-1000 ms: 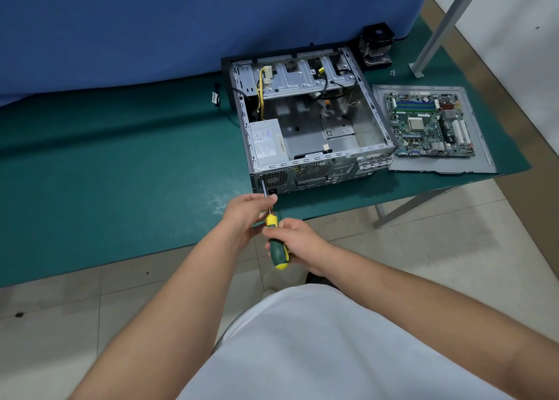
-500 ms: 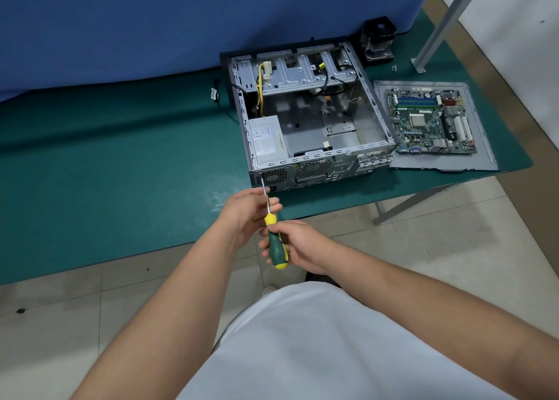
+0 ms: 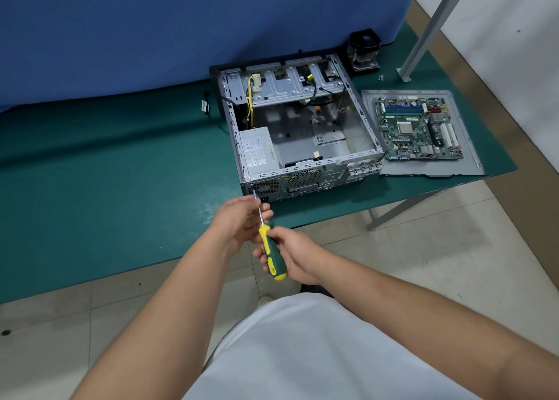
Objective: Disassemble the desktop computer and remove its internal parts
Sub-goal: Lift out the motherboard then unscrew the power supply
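An open grey computer case (image 3: 360, 124) lies on the green table, its rear panel facing me. A grey power supply (image 3: 258, 151) sits in its near left corner. My right hand (image 3: 295, 256) grips the green and yellow handle of a screwdriver (image 3: 270, 254). The tip of the shaft touches the rear panel at the case's near left corner. My left hand (image 3: 240, 221) pinches the metal shaft just behind the tip. Inside the case, yellow and black cables hang near the drive bracket (image 3: 290, 89).
A green motherboard (image 3: 419, 128) lies on a grey side panel (image 3: 472, 157) to the right of the case. A black CPU cooler (image 3: 364, 50) stands behind it by the blue partition. A metal post (image 3: 429, 27) rises at the far right. The green table (image 3: 106, 172) ends just before my hands.
The screwdriver tip has shifted slightly left and up along the rear panel to the case's corner, and both hands have followed it. The case has not moved.
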Tool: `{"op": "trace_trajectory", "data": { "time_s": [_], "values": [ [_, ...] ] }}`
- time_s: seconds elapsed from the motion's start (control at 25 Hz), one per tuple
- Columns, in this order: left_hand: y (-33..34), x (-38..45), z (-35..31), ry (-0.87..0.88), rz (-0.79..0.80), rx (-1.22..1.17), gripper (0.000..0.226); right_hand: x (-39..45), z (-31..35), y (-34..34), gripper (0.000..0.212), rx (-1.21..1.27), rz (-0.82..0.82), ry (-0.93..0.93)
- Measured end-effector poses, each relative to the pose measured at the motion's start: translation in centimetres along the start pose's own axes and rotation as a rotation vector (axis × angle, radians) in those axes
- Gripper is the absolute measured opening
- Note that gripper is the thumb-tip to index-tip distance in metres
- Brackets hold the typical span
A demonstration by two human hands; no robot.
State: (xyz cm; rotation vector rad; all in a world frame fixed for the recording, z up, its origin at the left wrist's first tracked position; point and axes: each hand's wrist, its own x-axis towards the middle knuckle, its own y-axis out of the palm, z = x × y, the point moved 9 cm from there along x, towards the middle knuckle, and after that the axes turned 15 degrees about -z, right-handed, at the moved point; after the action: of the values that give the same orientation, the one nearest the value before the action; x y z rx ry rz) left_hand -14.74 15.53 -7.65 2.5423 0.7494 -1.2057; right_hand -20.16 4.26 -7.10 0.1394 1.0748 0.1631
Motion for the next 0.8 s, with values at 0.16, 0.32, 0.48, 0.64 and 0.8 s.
{"op": "trace_trajectory", "data": {
  "time_s": [0.16, 0.32, 0.48, 0.64, 0.8],
  "values": [
    [0.5, 1.2, -2.0, 0.012, -0.137, -0.103, 0.012, -0.2, 0.5, 0.2, 0.013, -0.037, -0.023, -0.083],
    [0.5, 1.5, -1.8, -0.010, -0.245, -0.112, 0.006, -0.1, 0.6, 0.0, 0.017, -0.061, -0.053, -0.083],
    [0.2, 1.7, -1.5, -0.006, -0.297, -0.136, 0.011, -0.2, 0.2, 0.1, 0.027, -0.012, -0.021, 0.011],
    [0.3, 1.8, -1.3, -0.013, -0.303, -0.136, 0.009, 0.2, 0.7, 0.1, 0.019, -0.079, -0.048, -0.114],
    [0.3, 1.8, -1.3, -0.003, -0.323, -0.131, 0.009, 0.5, 0.9, 0.3, 0.017, -0.129, -0.038, -0.143]
  ]
}}
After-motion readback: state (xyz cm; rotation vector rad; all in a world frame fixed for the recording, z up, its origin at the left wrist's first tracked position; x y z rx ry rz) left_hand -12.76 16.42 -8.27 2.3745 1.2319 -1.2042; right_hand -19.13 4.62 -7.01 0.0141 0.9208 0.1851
